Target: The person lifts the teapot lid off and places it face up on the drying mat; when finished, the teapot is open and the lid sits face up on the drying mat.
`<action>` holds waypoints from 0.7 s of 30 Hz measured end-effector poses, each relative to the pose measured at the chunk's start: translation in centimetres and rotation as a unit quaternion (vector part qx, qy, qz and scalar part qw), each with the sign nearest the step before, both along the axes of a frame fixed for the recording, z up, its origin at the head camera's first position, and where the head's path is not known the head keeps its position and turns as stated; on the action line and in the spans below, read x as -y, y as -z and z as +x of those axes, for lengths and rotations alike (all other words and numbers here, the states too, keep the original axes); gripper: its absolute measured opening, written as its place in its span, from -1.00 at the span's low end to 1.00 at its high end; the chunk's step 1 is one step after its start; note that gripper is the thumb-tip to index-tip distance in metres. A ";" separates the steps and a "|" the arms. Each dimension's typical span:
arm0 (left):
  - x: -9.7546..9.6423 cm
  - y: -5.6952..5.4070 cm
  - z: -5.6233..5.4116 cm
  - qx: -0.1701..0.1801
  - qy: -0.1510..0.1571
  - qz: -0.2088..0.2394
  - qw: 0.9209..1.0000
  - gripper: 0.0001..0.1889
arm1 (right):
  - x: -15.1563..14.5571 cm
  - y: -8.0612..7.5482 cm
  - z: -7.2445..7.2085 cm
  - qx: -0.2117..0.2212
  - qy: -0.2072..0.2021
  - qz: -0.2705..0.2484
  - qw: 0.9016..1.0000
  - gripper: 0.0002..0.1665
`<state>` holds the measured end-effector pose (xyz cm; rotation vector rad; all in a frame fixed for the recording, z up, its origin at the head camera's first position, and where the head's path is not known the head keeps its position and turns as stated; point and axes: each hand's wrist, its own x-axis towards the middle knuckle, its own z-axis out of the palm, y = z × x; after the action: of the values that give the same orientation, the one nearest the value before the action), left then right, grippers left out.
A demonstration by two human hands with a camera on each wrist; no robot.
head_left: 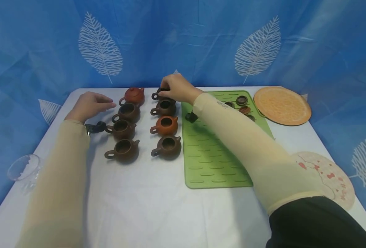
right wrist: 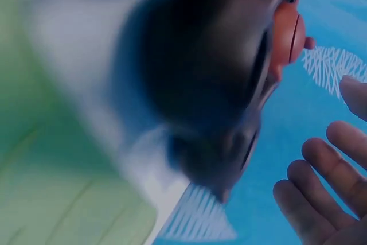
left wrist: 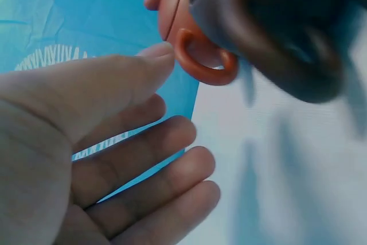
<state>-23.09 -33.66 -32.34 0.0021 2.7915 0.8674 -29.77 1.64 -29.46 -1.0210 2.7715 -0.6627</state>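
Note:
My left hand (head_left: 91,105) hovers left of the reddish lidded teapot (head_left: 134,95), fingers loosely extended and holding nothing. In the left wrist view the thumb lies close to that pot's looped handle (left wrist: 209,78); I cannot tell whether they touch. My right hand (head_left: 180,89) is over the farthest dark teapot (head_left: 160,93) of the second row and partly hides it. The right wrist view shows its fingers (right wrist: 324,164) apart, with nothing between them. Nearer me in that row are a dark lidless teapot (head_left: 165,107), an orange-brown one (head_left: 165,125) and a brown one (head_left: 167,148).
Brown lidless teapots (head_left: 125,151) continue the left row. Several small lids (head_left: 241,100) lie on a green mat (head_left: 207,165), partly behind my right forearm. Round mats, one orange (head_left: 282,105) and one pale (head_left: 328,175), are at right; a clear glass bowl (head_left: 25,168) stands left.

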 end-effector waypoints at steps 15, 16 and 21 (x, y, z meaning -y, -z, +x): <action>-2.4 -0.7 -4.1 0.021 0.063 -0.037 0.997 -0.47 | 10.3 0.4 -1.5 -0.002 0.015 0.072 0.997 -0.62; -2.5 -0.6 -4.2 0.019 0.060 -0.038 0.997 -0.49 | 10.6 0.5 -1.5 -0.003 0.017 0.076 0.997 -0.62; -2.7 -0.2 -4.4 0.009 0.047 -0.037 0.998 -0.58 | 12.0 0.7 -1.2 -0.005 0.016 0.091 0.996 -0.59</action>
<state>-27.46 -30.98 -32.14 0.1136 2.7795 0.7383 -30.94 -10.39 -30.12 -0.9480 2.7987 -0.3990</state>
